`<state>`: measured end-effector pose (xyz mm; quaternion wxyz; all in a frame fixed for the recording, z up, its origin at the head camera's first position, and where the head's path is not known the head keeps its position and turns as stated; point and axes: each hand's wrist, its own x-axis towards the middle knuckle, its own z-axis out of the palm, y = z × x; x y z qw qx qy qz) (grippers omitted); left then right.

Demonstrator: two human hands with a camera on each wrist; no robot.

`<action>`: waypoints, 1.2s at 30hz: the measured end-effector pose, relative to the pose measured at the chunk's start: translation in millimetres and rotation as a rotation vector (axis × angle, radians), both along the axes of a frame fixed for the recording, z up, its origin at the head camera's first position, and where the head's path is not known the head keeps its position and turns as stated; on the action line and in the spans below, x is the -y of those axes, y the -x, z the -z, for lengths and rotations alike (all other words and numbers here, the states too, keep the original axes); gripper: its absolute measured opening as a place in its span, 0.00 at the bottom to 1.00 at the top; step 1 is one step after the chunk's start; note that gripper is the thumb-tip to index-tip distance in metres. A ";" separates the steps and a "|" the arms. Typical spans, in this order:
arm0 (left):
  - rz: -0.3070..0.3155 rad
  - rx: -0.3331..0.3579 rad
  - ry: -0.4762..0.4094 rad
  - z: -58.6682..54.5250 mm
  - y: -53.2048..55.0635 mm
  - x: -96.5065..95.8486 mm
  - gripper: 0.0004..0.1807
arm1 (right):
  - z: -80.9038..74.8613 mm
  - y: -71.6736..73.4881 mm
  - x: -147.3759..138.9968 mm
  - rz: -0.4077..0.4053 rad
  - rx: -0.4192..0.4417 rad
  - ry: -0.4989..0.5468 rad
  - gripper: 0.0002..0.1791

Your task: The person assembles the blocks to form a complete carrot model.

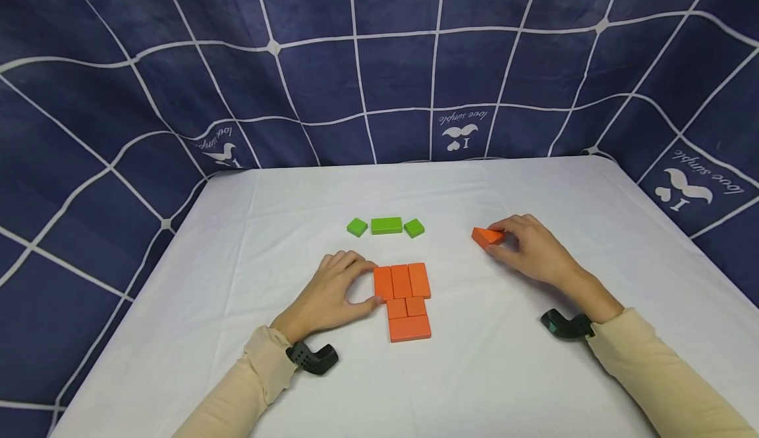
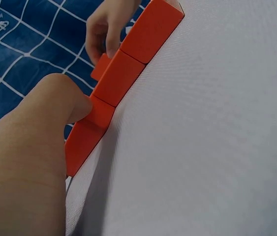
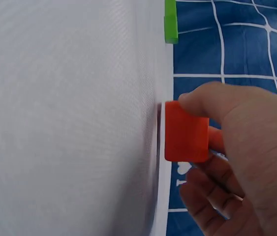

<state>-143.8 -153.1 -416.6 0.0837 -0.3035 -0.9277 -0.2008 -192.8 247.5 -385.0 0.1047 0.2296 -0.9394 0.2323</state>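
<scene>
The left hand (image 1: 329,296) is partly open, thumb and forefinger spanning the near and far corners of the left orange block (image 1: 383,285) in the upper row — a light-looking pinch at its edge. A sideways push there could drive it into the middle orange block (image 1: 401,281) and skew the row. The right hand (image 1: 536,248) pinches a loose orange block (image 1: 486,236) between thumb and fingertips, well apart from the others; whether that block touches the bench (image 1: 296,214), I cannot tell. It looks tilted, so a slackening grip could let it land askew.

Nearer the person, two small orange blocks (image 1: 396,309) and a wide orange block (image 1: 409,327) adjoin the row; a knock to the row might open their seams. Farther out, three green blocks (image 1: 387,226) lie in line — the end ones turned cornerwise — and a low sweep of the right hand could catch the closest.
</scene>
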 end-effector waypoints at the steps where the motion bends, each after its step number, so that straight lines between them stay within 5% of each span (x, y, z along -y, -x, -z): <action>1: 0.000 0.001 0.001 -0.2 0.0 -0.2 0.30 | -0.4 -0.2 1.0 -0.005 -0.004 0.006 0.18; 21: -0.004 0.004 -0.002 -0.4 -0.2 -1.0 0.30 | -27.5 -41.9 54.1 -0.208 -0.036 0.094 0.17; 36: 0.000 0.002 -0.011 -0.1 -0.1 -0.5 0.30 | -22.8 -87.2 95.5 -0.416 0.036 0.003 0.16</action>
